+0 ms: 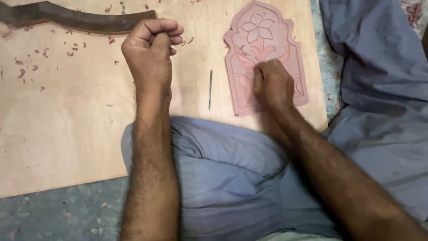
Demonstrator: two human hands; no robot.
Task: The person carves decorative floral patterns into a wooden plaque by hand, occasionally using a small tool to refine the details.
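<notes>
Right hand (273, 85) sits fisted on the lower middle of the pink carved panel (263, 53), right of centre in the frame. Fingers curled tight, knuckles up. Whether it pinches a tool underneath, cannot tell; nothing shows past the fist.

Left hand (150, 49) is upper centre, hovering or resting over the plywood board (67, 125), also closed in a loose fist, thumb tucked against the fingers. It may hold a pinch of something small, but no object is visible in it.

Panel: arch-shaped, flower relief at the top, leaf or stem cuts below, lying flat on the board near its right edge. Thin metal needle tool (210, 89) lies just left of the panel, not touching it, between the two hands. Pink shavings (44, 53) are scattered over the upper left of the board. Dark curved strip (76, 20) runs across the top left corner. Blue-grey cloth (374, 67) fills the right side, and the person's knee in the same cloth pokes up under the board's lower edge (board looks half propped on the lap).

Judgement on working the relief well: keep the heel of the right hand planted on the panel for control, short shallow strokes, cut away from finished flower edges. Panel isn't clamped, so the free left hand should pin it. Brush shavings clear so lines stay readable.
</notes>
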